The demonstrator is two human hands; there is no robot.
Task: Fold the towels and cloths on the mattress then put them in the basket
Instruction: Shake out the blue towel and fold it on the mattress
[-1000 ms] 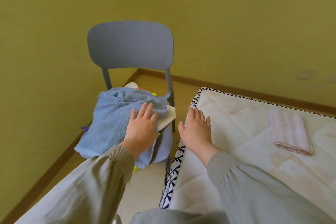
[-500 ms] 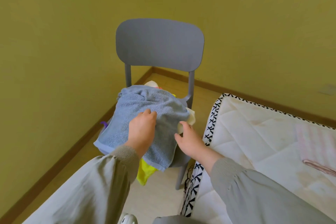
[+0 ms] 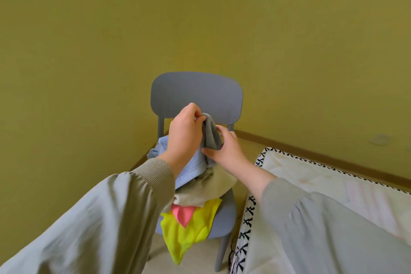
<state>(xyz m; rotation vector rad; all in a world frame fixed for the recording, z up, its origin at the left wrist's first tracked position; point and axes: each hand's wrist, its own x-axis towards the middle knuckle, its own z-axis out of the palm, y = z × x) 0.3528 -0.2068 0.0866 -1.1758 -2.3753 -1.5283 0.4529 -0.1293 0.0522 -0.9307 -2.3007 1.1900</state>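
Note:
A blue towel [image 3: 191,168] is lifted above the grey chair [image 3: 196,93]. My left hand [image 3: 184,133] pinches its top edge high up, in front of the chair back. My right hand [image 3: 224,147] grips the hanging fold just below and to the right. Under the towel, a cream cloth [image 3: 211,189], a pink cloth [image 3: 183,212] and a neon yellow cloth [image 3: 189,233] lie piled on the seat. The white mattress [image 3: 315,184] with a black-patterned border lies at the right. No basket is in view.
Yellow-green walls close in behind and to the left of the chair. A wooden skirting board [image 3: 311,151] runs along the floor. The chair stands tight against the mattress corner, with a strip of pale floor [image 3: 200,258] below it.
Both hands have risen from the pile, lifting the blue towel up off the chair; the cloths under it now show. The camera has tilted up and away from the mattress.

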